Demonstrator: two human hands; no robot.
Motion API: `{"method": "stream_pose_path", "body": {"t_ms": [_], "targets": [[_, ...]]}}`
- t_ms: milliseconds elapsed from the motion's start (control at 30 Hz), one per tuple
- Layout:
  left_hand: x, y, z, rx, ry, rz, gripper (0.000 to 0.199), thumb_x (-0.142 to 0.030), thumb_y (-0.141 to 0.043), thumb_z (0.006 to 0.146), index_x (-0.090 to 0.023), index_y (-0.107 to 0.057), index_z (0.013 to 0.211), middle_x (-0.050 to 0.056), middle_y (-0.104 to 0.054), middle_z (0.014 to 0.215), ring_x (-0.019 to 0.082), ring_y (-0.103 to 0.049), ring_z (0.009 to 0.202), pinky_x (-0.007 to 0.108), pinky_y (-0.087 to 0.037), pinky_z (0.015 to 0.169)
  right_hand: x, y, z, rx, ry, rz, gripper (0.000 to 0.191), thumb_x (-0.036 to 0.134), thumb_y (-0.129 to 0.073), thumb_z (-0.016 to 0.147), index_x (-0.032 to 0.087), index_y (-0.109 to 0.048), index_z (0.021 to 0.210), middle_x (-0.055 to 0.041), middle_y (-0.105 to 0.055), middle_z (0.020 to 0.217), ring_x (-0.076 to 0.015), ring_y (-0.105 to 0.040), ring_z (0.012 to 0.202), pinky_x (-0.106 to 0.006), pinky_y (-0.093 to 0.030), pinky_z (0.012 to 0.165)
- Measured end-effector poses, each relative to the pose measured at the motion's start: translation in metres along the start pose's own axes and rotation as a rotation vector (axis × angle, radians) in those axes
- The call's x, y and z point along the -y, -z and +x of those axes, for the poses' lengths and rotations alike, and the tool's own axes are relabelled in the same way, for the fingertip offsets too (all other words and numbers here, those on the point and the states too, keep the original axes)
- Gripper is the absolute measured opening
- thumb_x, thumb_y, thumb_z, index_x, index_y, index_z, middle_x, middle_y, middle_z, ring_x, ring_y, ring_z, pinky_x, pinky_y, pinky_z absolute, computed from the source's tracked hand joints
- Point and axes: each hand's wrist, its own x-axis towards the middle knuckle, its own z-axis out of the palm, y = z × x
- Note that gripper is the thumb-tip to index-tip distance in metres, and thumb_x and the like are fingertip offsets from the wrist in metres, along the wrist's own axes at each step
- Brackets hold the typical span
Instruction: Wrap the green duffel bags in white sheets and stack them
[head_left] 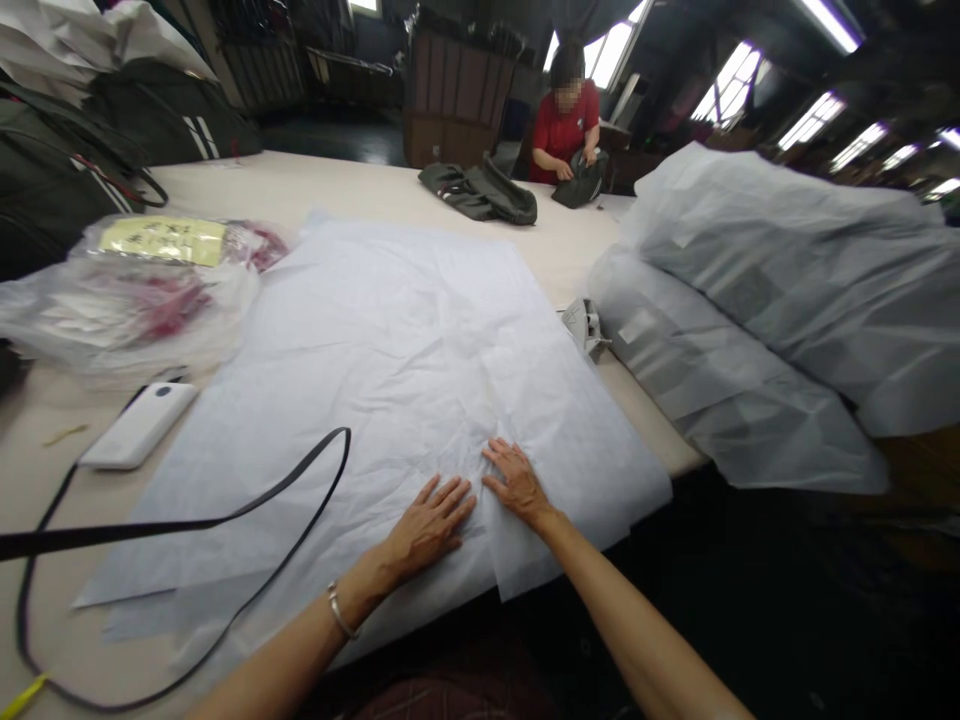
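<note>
Large thin white sheets (360, 330) lie spread and slightly wrinkled over the table, their near edges hanging past the table's front. My left hand (431, 527), with a silver bracelet at its wrist, rests palm down on the sheets, fingers apart. Just to its right, my right hand (516, 482) also lies on the sheets with its fingers spread, beside a fold that runs toward the front edge. Neither hand holds anything. A black strap (277, 490) loops over the left part of the sheets, left of my left hand.
On the left are a white power bank (140, 425), plastic bags (142, 290) and dark bags (172, 110). Large wrapped bundles (780, 290) fill the right, beside a small white device (585, 325). Across the table, a person in red (566, 125) handles a dark bag (580, 182), near another (480, 192).
</note>
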Motion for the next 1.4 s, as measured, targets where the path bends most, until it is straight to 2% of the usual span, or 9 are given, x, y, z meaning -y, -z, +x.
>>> {"method": "stream_pose_path", "body": {"t_ms": [200,300,500,667,767,933,1067,1200,1400], "targets": [[0.000,0.001,-0.001,-0.001,0.005,-0.021,0.061,-0.033,-0.059,0.092,-0.024,-0.036,0.147,0.010,-0.038,0.155,0.027,-0.030,0.145,0.051,-0.019,0.119,0.004,-0.007,0.011,-0.007,-0.002,-0.043,0.049,0.027,-0.049,0.093,0.019,-0.046,0.142,-0.0105,-0.044,0.151,-0.0261,-0.033,0.145,-0.054,-0.025,0.119],[-0.004,0.005,-0.002,-0.030,-0.005,-0.030,0.052,-0.030,-0.056,0.093,-0.023,-0.042,0.143,0.011,-0.043,0.151,0.028,-0.036,0.142,0.050,-0.024,0.118,0.004,-0.009,0.011,-0.020,0.036,-0.079,0.051,0.027,-0.046,0.094,0.022,-0.043,0.144,-0.0089,-0.043,0.153,-0.0247,-0.031,0.145,-0.053,-0.024,0.119],[-0.036,0.012,0.007,-0.193,-0.146,-0.069,0.032,-0.023,-0.040,0.100,-0.021,-0.053,0.130,0.009,-0.055,0.138,0.024,-0.046,0.131,0.040,-0.034,0.109,0.005,-0.011,0.008,-0.040,0.062,-0.137,0.051,0.024,-0.044,0.094,0.020,-0.042,0.145,-0.0101,-0.042,0.153,-0.0256,-0.031,0.145,-0.054,-0.023,0.119],[-0.052,0.001,0.021,-0.175,-0.183,-0.060,0.023,-0.025,-0.045,0.100,-0.022,-0.057,0.120,0.007,-0.062,0.119,0.020,-0.057,0.103,0.035,-0.041,0.090,0.001,-0.013,0.008,-0.047,0.092,-0.160,0.053,0.024,-0.045,0.094,0.020,-0.040,0.146,-0.0109,-0.042,0.153,-0.0253,-0.032,0.145,-0.054,-0.026,0.119],[-0.051,-0.008,0.023,-0.207,-0.175,-0.039,0.023,-0.026,-0.047,0.099,-0.024,-0.056,0.120,0.007,-0.061,0.118,0.020,-0.056,0.103,0.035,-0.039,0.090,-0.005,-0.013,0.009,-0.027,0.122,-0.159,0.053,0.024,-0.048,0.093,0.019,-0.041,0.145,-0.0108,-0.043,0.153,-0.0253,-0.033,0.145,-0.053,-0.029,0.118],[-0.051,-0.007,0.020,-0.229,-0.156,-0.021,0.029,-0.025,-0.045,0.100,-0.026,-0.052,0.128,0.007,-0.059,0.125,0.021,-0.055,0.106,0.034,-0.037,0.093,-0.007,0.000,0.010,-0.011,0.163,-0.054,0.049,0.026,-0.046,0.095,0.019,-0.044,0.143,-0.0114,-0.047,0.149,-0.0248,-0.039,0.141,-0.053,-0.035,0.116],[-0.054,0.000,0.019,-0.201,-0.137,-0.034,0.030,-0.024,-0.044,0.100,-0.025,-0.051,0.129,0.005,-0.059,0.129,0.020,-0.054,0.109,0.034,-0.037,0.095,-0.006,0.020,0.003,-0.068,0.200,-0.004,0.048,0.026,-0.043,0.097,0.019,-0.041,0.145,-0.0104,-0.048,0.149,-0.0229,-0.038,0.142,-0.051,-0.033,0.118],[-0.056,0.000,0.018,-0.179,-0.123,0.001,0.030,-0.024,-0.047,0.100,-0.026,-0.052,0.129,0.004,-0.059,0.133,0.020,-0.054,0.112,0.035,-0.036,0.097,-0.025,0.035,-0.017,-0.109,0.204,-0.098,0.053,0.027,-0.045,0.097,0.024,-0.035,0.149,-0.0076,-0.044,0.152,-0.0260,-0.033,0.145,-0.055,-0.028,0.119],[-0.064,-0.007,0.017,-0.172,-0.105,0.074,0.033,-0.025,-0.042,0.102,-0.027,-0.049,0.134,-0.001,-0.055,0.141,0.021,-0.050,0.124,0.035,-0.031,0.104,-0.073,0.039,-0.039,-0.018,0.242,-0.224,0.058,0.033,-0.051,0.095,0.024,-0.034,0.150,-0.0074,-0.038,0.155,-0.0297,-0.033,0.144,-0.055,-0.027,0.118]]}}
